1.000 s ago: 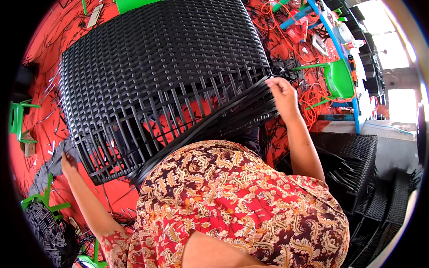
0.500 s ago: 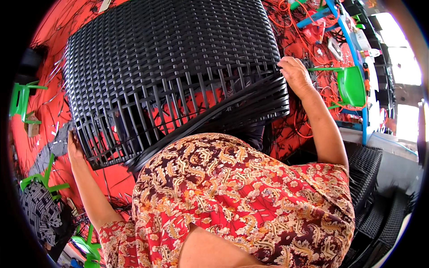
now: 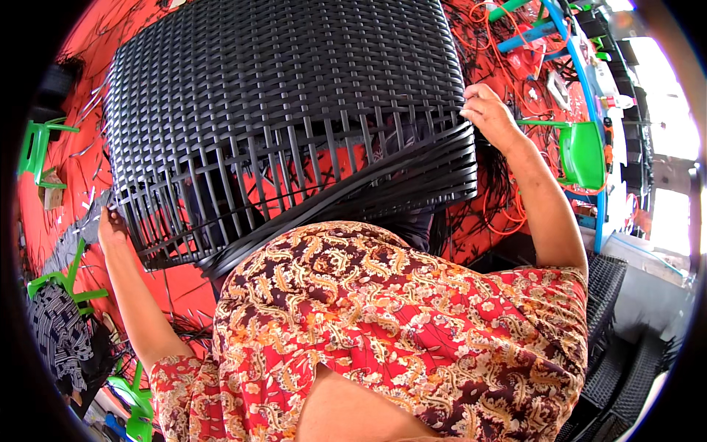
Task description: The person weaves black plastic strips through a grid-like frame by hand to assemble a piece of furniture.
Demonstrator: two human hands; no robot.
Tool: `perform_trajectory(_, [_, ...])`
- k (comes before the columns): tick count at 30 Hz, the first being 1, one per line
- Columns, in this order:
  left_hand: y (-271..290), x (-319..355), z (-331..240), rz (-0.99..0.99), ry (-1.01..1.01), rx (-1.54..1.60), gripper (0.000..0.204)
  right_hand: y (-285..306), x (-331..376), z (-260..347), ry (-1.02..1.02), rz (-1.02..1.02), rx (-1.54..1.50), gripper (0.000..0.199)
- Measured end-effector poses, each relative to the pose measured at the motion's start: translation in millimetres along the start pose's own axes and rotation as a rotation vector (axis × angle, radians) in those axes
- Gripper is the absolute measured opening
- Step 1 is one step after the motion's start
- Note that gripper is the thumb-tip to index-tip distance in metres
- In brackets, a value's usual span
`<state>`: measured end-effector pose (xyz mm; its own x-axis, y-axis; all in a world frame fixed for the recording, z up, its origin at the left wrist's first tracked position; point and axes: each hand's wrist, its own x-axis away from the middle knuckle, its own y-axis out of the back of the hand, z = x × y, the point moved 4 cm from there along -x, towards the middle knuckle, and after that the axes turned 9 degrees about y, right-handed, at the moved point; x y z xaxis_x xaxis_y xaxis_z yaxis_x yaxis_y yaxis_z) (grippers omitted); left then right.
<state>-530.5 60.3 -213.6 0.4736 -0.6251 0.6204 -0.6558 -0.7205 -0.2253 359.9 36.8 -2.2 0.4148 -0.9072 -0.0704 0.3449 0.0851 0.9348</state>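
A large black woven panel [image 3: 280,96] of flat plastic strips fills the far and middle part of the scene, tilted so its near edge sits just above the person's lap. Its far part is tightly woven; along the near part the weave is open, with upright black ribs standing apart and the red floor [image 3: 177,287] showing between them. A bundle of loose black strips [image 3: 368,199] runs across the near edge from lower left to the right corner. Near the bottom, the person's red patterned dress [image 3: 398,331] takes up the middle.

At the right, a green plastic chair [image 3: 582,151] stands beside a blue frame [image 3: 582,66], with orange cords [image 3: 508,214] scattered on the floor around them. At the left edge stands a green stool [image 3: 37,147], and another green stool [image 3: 62,283] lies nearer.

The right hand [image 3: 490,114] is at the panel's right corner, fingers curled and pressed together, pinching the strips where the bundle meets the edge. The left hand [image 3: 110,225] touches the panel's left near corner; its fingers are hidden behind the ribs, so I cannot tell how they are set
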Motion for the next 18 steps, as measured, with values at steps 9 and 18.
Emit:
perform_trajectory(9, [-9,-8,-36,-0.077,-0.098,-0.022,0.019,9,1,-26,-0.355,-0.323,-0.314,0.013])
perform_trajectory(18, [53,-98,-39,-0.098,-0.037,0.026,0.021,11,17,-22,-0.358,-0.164,-0.240,0.013])
